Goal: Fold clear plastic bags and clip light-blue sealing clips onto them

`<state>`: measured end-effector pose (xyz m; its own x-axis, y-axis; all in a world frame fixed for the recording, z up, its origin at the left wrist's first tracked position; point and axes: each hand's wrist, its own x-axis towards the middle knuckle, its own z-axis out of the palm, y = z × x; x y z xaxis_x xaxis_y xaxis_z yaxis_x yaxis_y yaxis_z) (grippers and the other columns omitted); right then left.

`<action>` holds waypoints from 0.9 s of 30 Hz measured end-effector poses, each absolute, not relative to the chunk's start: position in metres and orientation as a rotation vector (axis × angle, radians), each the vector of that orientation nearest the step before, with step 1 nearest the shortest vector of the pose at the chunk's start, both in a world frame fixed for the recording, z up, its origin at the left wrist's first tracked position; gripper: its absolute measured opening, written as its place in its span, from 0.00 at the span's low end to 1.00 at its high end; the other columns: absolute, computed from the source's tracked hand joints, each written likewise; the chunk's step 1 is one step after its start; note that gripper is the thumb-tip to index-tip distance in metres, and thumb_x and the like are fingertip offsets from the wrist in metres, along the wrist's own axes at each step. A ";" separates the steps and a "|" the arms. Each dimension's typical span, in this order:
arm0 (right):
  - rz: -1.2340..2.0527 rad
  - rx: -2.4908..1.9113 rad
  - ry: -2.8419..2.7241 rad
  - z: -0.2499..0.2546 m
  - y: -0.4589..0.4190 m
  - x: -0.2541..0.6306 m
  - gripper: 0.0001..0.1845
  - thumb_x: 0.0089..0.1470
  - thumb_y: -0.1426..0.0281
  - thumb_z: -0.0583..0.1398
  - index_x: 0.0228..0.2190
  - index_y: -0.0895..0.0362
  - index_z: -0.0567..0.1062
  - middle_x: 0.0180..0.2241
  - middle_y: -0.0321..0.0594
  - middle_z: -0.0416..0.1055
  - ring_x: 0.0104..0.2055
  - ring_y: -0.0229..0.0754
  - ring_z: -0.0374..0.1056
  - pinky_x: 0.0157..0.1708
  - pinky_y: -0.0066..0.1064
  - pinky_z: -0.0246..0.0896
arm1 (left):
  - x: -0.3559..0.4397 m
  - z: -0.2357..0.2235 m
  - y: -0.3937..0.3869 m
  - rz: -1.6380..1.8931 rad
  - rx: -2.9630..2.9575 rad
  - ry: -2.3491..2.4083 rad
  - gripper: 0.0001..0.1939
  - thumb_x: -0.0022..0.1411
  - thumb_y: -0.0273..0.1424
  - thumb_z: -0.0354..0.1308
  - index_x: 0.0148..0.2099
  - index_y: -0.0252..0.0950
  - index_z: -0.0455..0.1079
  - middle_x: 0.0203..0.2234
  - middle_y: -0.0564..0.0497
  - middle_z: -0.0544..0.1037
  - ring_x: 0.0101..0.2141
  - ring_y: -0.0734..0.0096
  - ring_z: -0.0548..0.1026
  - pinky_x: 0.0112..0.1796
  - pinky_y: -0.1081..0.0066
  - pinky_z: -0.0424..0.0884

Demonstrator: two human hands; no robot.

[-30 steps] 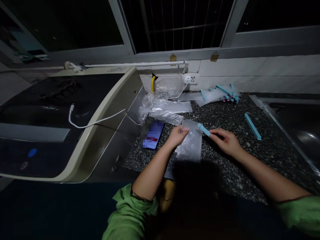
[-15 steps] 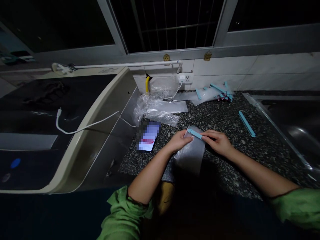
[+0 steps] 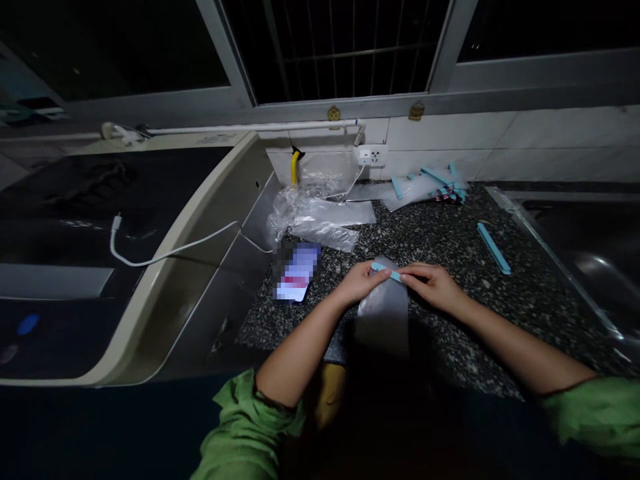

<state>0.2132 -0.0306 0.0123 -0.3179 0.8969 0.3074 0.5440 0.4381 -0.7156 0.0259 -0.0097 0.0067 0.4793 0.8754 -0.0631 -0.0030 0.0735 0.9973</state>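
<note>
A light-blue bag clip (image 3: 379,267) lies across the top of a clear plastic bag (image 3: 383,315), slanting slightly down to the right. My left hand (image 3: 361,283) is closed on the clip's left part, its thumb pressed on top. At the other end, the fingers of my right hand (image 3: 433,287) pinch the clip's right tip. The bag hangs below the clip, over the counter's front edge. Whether the clip's two arms are snapped together cannot be made out. Another blue bag clip (image 3: 493,249) rests on the counter to the right.
Speckled dark counter (image 3: 430,233) lies under my hands. Several blue clips (image 3: 443,179) are piled at the back, with crumpled plastic bags (image 3: 325,217) to their left. A lit phone (image 3: 299,273) lies left of my hands, beside a large appliance (image 3: 225,200). A metal sink (image 3: 590,260) is at right.
Both hands have shifted slightly along the clip, and my left thumb now presses over it. The bag hangs straighter and a little lower.
</note>
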 end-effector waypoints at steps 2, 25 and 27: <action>0.654 -1.213 -1.995 0.014 -0.031 0.214 0.14 0.52 0.61 0.55 0.33 0.55 0.78 0.32 0.41 0.76 0.35 0.42 0.71 0.36 0.34 0.65 | 0.026 0.006 -0.008 0.821 1.308 0.858 0.22 0.43 0.48 0.60 0.26 0.32 0.66 0.19 0.56 0.66 0.24 0.77 0.61 0.30 0.75 0.57; -0.136 -1.043 -2.200 0.011 -0.032 0.219 0.08 0.53 0.66 0.57 0.33 0.56 0.73 0.30 0.42 0.74 0.33 0.42 0.70 0.34 0.34 0.66 | 0.023 0.015 -0.007 0.944 1.085 0.918 0.22 0.37 0.46 0.65 0.24 0.32 0.65 0.18 0.57 0.66 0.23 0.78 0.62 0.30 0.74 0.57; -0.157 -1.054 -2.187 0.009 -0.031 0.220 0.07 0.54 0.67 0.56 0.33 0.56 0.73 0.29 0.42 0.74 0.32 0.42 0.70 0.33 0.33 0.66 | 0.021 0.014 -0.007 0.896 1.080 0.868 0.21 0.36 0.42 0.66 0.27 0.31 0.67 0.20 0.55 0.69 0.25 0.76 0.64 0.32 0.74 0.58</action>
